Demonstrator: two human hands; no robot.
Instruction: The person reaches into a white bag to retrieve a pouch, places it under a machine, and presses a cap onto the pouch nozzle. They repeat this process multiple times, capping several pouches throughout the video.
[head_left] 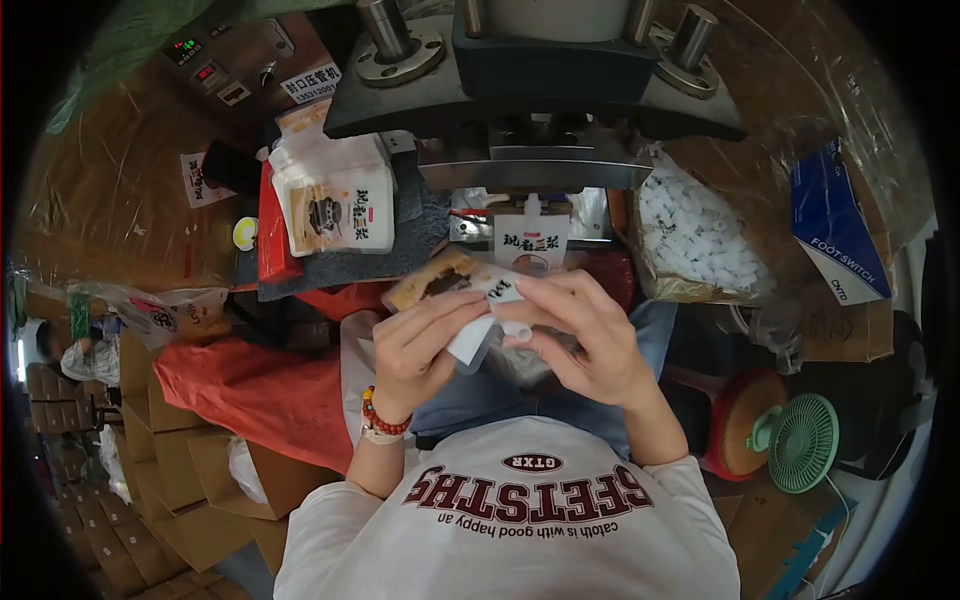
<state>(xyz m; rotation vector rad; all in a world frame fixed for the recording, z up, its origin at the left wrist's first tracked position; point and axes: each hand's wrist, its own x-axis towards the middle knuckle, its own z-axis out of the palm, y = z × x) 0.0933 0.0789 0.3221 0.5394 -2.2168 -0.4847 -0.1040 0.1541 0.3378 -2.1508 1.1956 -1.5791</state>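
My left hand [425,345] is closed on a printed pouch [450,280], which is tilted in front of my lap. At the pouch's right end, the fingers of my right hand [585,335] are closed around a small white spout [516,330]. Another pouch with a white spout [532,240] stands upright in the machine, below its metal bar [535,174]. A stack of flat printed pouches [335,205] lies to the left on a grey cloth [418,235]. Many small white spouts [695,230] fill a box at the right.
A red box edge [275,230] borders the pouch stack. The press [560,70] stands at the top, with a control box [235,60] to its left. A green fan [800,443] and a blue-white carton [840,225] are at the right. Cardboard boxes [190,470] and a distant person [90,358] are at the left.
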